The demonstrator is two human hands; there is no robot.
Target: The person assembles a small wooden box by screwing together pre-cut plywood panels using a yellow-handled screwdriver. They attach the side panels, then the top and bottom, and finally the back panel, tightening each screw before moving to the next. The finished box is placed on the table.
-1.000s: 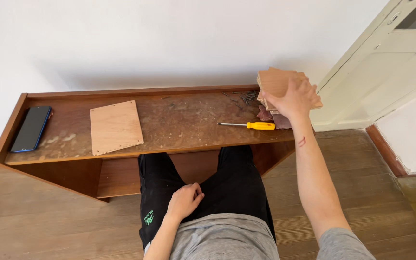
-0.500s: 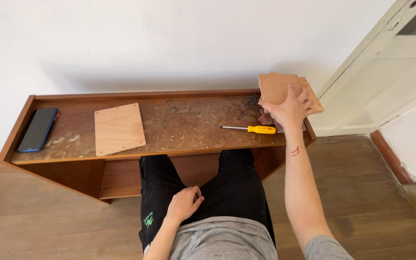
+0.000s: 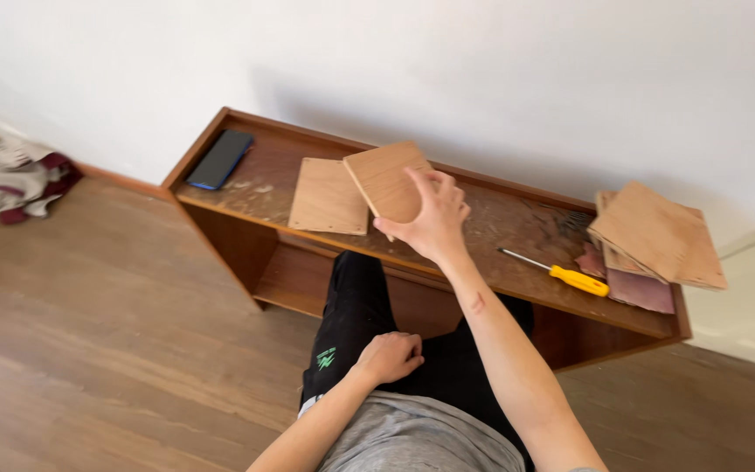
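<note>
The right hand [image 3: 430, 218] grips a small square wooden board [image 3: 388, 182], fingers wrapped over its near right edge, and holds it tilted above the top of a long wooden shelf unit [image 3: 517, 229]. The board hangs over the middle of that top, with its left edge overlapping a second board [image 3: 327, 197] that lies flat on the surface just beside it. Whether the two boards touch cannot be told.

The left hand [image 3: 388, 357] rests on the person's thigh, fingers curled into a loose fist and holding nothing.

At the far left corner of the shelf unit a dark phone [image 3: 220, 159] lies flat along the left edge, well apart from the boards. To the right of the held board, near the front edge, lies a screwdriver [image 3: 561, 274] with a yellow handle, its metal shaft pointing left toward the hand. At the right end of the top sits a stack of boards [image 3: 657, 234], piled unevenly and sticking out past the right edge, with a dark reddish sheet [image 3: 644, 291] under its near side.

The top is scuffed and dusty. The unit stands against a white wall [image 3: 482, 70] on a wooden floor [image 3: 107, 332], and a heap of cloth [image 3: 6, 175] lies on the floor at the far left.
</note>
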